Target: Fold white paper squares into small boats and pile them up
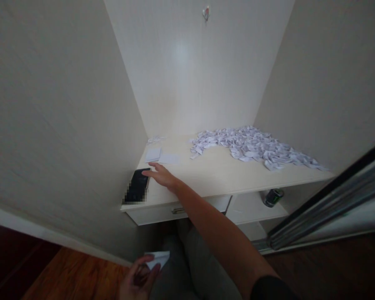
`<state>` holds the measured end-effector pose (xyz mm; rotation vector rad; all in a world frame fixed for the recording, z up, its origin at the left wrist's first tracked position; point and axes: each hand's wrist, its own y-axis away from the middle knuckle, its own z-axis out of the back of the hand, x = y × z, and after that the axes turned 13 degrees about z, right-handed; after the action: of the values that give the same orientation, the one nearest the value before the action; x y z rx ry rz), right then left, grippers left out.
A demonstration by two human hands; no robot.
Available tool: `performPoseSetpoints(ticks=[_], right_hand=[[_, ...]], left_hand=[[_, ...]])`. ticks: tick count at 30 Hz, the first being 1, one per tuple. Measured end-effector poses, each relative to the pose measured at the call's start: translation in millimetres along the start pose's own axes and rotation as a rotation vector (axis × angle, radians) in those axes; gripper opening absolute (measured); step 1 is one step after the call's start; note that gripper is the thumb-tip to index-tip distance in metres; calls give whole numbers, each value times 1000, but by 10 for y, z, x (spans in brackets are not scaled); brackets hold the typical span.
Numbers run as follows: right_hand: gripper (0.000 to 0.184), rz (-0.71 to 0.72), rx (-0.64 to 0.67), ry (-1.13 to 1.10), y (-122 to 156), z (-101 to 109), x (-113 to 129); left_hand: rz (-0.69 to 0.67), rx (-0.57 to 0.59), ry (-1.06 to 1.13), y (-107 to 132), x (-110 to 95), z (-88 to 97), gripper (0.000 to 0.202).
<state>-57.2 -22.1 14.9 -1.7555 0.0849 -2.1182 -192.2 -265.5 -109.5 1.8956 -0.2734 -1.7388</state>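
Observation:
Low in the view, above my lap, my left hand [139,277] pinches a folded piece of white paper [159,259] between thumb and fingers. My right hand [161,174] reaches across the shelf to the left, its fingers stretched out and apart. Its thumb is over or against the upper edge of a black phone [139,183], partly blurred out; I cannot tell whether they touch. Just beyond the fingertips lie a small stack of white paper [153,154] and a flat white sheet [170,158].
A large heap of folded white paper pieces [250,146] spreads over the right and back of the shelf [206,179]. A few paper scraps [155,139] lie in the back left corner. Below are a drawer handle [178,211] and a dark can [273,197]. Walls enclose both sides.

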Motion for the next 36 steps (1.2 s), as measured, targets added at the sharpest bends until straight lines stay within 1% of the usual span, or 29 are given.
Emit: performPoseSetpoints(ticks=[2,4,5,7,9,11,13,14,16,18,21,26,28,29,31,33,36], right_hand=[[54,-22,0,-91,225,155,57],[38,-25,29,-176,498,375,98],[34,-37,63,-247,632,505,109],[35,-78,111,-353,862,789,111],[36,-73,97,-359,1010,1069,87],[37,-62,53,-346,1072,1312,40],[37,-64,-6,-329,1059,1499,-28],[37,-70,-32,-324,1031,1570,-67],[38,-76,-79,-333,948,1670,-148],[38,-68,-122,-359,849,1724,-227],[38,-45,-179,-375,716,1753,-327],[36,-62,-173,-369,634,1776,-431],[34,-55,-179,-364,638,1786,-447],[33,-51,-178,-359,641,1790,-449],[31,-52,-165,-345,645,1795,-445],[31,-56,-143,-334,644,1799,-437],[33,-43,-115,-321,639,1805,-436]], left_hand=[[-95,34,-25,-22,-279,-142,59],[-249,69,-48,-59,-587,-364,52],[-325,105,-41,-87,-740,-503,48],[-463,154,-44,-167,-1023,-819,43],[-543,220,-68,-278,-1254,-1157,39],[-608,253,-89,-402,-1423,-1480,37],[-658,266,-120,-518,-1545,-1747,35],[-672,276,-136,-571,-1596,-1851,33],[-682,294,-176,-670,-1687,-1990,31],[-660,311,-224,-768,-1763,-2048,31],[-599,355,-282,-915,-1831,-2036,35],[-561,459,-371,-1083,-1836,-1958,42],[-577,500,-394,-1110,-1839,-1934,44],[-617,505,-409,-1119,-1845,-1922,42],[-766,480,-460,-1135,-1860,-1901,33],[-954,415,-534,-1153,-1873,-1885,24],[-1190,279,-645,-1182,-1869,-1874,22]])
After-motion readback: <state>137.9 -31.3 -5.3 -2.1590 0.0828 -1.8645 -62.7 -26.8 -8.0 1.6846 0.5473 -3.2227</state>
